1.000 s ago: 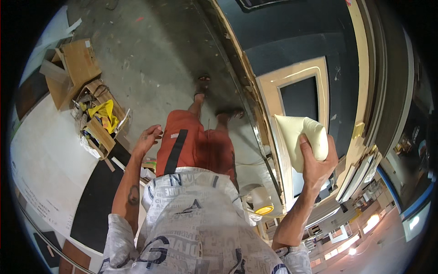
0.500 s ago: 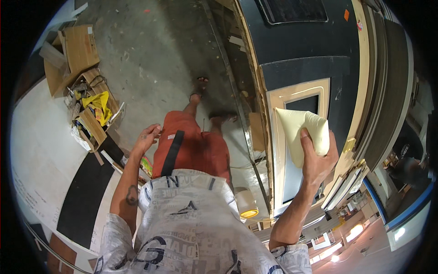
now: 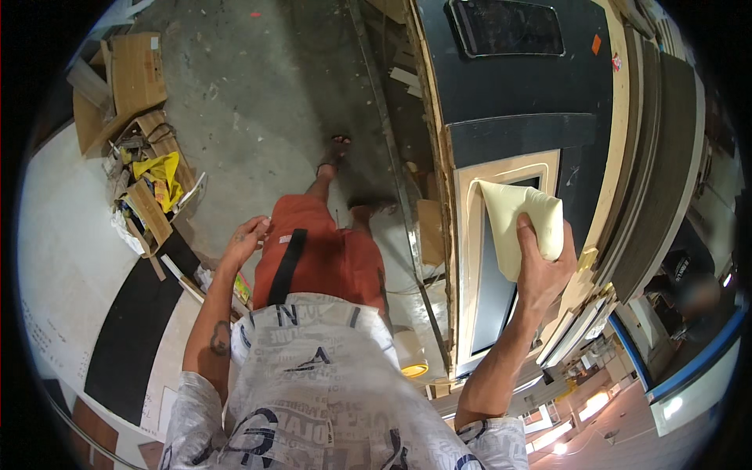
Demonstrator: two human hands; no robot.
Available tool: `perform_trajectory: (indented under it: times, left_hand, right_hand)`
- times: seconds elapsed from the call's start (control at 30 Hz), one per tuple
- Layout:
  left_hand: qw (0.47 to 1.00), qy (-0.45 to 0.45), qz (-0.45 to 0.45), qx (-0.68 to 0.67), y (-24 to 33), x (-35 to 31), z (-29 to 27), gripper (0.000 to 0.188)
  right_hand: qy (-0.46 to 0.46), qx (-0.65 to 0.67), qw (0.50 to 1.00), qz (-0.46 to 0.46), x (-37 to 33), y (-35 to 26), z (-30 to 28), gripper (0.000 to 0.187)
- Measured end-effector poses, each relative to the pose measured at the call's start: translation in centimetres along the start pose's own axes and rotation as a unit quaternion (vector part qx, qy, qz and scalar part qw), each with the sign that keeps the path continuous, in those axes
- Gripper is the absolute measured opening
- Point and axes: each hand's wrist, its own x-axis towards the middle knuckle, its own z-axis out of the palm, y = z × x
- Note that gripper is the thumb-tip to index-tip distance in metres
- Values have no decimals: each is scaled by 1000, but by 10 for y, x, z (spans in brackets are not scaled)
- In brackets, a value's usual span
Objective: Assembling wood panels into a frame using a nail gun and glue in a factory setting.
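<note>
My right hand point(image 3: 546, 262) grips a plump, cream-coloured piping bag point(image 3: 513, 227), thumb along its side. The bag's narrow tip points at the far left corner of a pale wooden frame point(image 3: 468, 258). A thin light bead runs along the frame's far and left sides. Part of the frame and the dark grey panel point(image 3: 487, 309) inside it is hidden behind the bag and hand. My left hand point(image 3: 249, 237) hangs beside my red shorts, holding nothing, its fingers loosely bent.
The frame lies on a dark board point(image 3: 525, 90), where a phone point(image 3: 507, 30) rests farther off. Stacked boards point(image 3: 654, 172) stand to the right. A tub with a yellow rim point(image 3: 413, 368) sits low beside the bench. Cardboard boxes point(image 3: 139, 70) with scraps are on the left, near a white sheet point(image 3: 66, 227).
The view has shifted slightly, showing more of the phone. The piping bag stays in my right hand, its tip still around the frame's far left corner. My left hand's fingers have curled slightly.
</note>
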Motion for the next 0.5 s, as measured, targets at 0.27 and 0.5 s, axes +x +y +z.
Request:
perform_trajectory:
  times: [0.27, 0.5]
  left_hand:
    - [997, 53, 37, 45, 19, -5, -7, 46]
    - [944, 149, 247, 160, 144, -61, 17, 41]
  right_hand:
    - [77, 35, 995, 61, 10, 7, -12, 40]
    - [116, 543, 829, 74, -38, 17, -92, 65]
